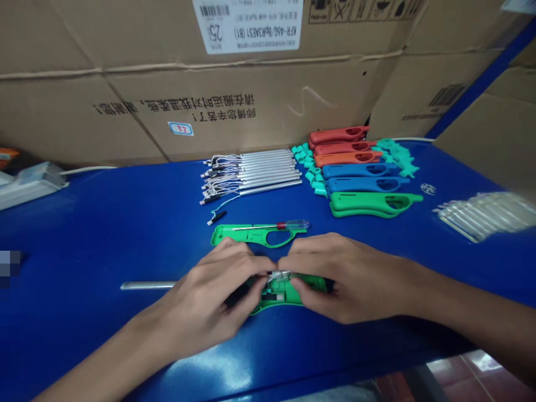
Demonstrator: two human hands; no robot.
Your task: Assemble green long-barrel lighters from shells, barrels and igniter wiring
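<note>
Left hand point(209, 296): fingers curled closed over the green housing point(281, 295). The housing lies on the blue table point(84, 234) at front centre, with a metal tube point(146, 285) projecting left. Right hand point(343, 279): fingertips pinched shut on the same housing. Behind: screwdriver point(288, 225), coloured housings point(360, 170), cardboard boxes point(125, 84).

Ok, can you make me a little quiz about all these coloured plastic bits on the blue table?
1. True or false: the screwdriver lies on the far green shell.
2. What colour is the held shell between the left hand and the right hand? A red, B green, C blue.
3. Fill in: the metal tube sticks out past the ___ hand.
Key: 1 true; 2 B; 3 left.
</note>
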